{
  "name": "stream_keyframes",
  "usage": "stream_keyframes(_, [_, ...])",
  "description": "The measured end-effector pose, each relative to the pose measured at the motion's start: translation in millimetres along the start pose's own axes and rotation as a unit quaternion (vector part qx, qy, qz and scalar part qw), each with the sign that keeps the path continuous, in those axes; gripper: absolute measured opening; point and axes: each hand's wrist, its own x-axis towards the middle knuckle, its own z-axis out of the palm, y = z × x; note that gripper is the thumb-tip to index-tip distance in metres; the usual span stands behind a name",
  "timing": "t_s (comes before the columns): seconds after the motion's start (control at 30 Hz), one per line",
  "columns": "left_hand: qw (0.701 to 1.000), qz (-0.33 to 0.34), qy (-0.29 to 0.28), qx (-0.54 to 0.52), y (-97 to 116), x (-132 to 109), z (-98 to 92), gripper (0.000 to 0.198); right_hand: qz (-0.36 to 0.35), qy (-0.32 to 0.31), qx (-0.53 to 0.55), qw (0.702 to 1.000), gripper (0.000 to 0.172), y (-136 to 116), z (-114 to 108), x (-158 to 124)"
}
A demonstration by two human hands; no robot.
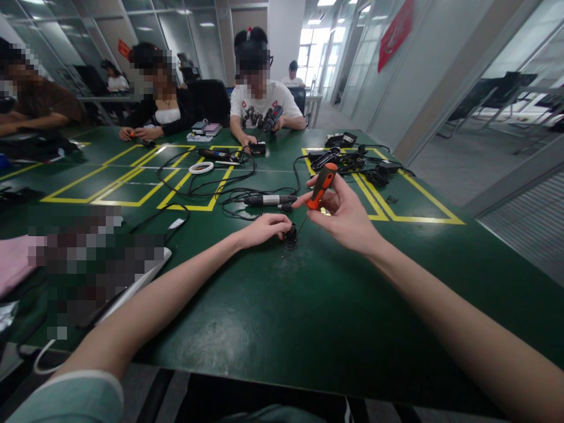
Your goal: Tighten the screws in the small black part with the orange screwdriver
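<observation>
Head view: right hand (348,215) wraps fingers round one screwdriver (323,184) while left hand (263,231) closes fingers on one black part (291,237).

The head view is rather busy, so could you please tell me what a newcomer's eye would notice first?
Probably the orange and dark screwdriver, held aslant in the right hand near the picture's middle. Just to its lower left, the left hand has its fingers on a small black part on the green table. The bright yellow tape outlines farther back would likely come next.
</observation>
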Motion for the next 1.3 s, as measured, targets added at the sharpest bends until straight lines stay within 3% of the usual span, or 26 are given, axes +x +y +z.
stream_keyframes(0.2, [1.000,-0.002,0.000,0.004,-1.9,0.7,-0.5,0.024,0.002,0.019,-0.009,1.000,0.044,3.0,-0.4,0.7])
stream_keyframes(0.43, [1.000,0.002,-0.005,0.013,-3.3,1.0,-1.2,0.028,-0.004,-0.005,0.026,1.000,0.056,2.5,-1.5,0.5])
stream_keyframes(0.73, [1.000,0.003,-0.006,0.016,-1.6,0.4,-1.0,0.026,0.009,0.009,-0.007,1.000,0.033,1.1,-1.7,1.5])
stream_keyframes(1.07, [1.000,0.000,-0.003,0.011,-3.8,1.5,-1.2,0.026,-0.003,0.009,0.014,1.000,0.053,0.2,-0.1,0.6])
stream_keyframes(1.3, [1.000,-0.003,0.001,0.010,-2.4,1.1,-0.2,0.025,-0.016,0.023,0.010,1.000,0.041,3.3,-0.4,1.5])
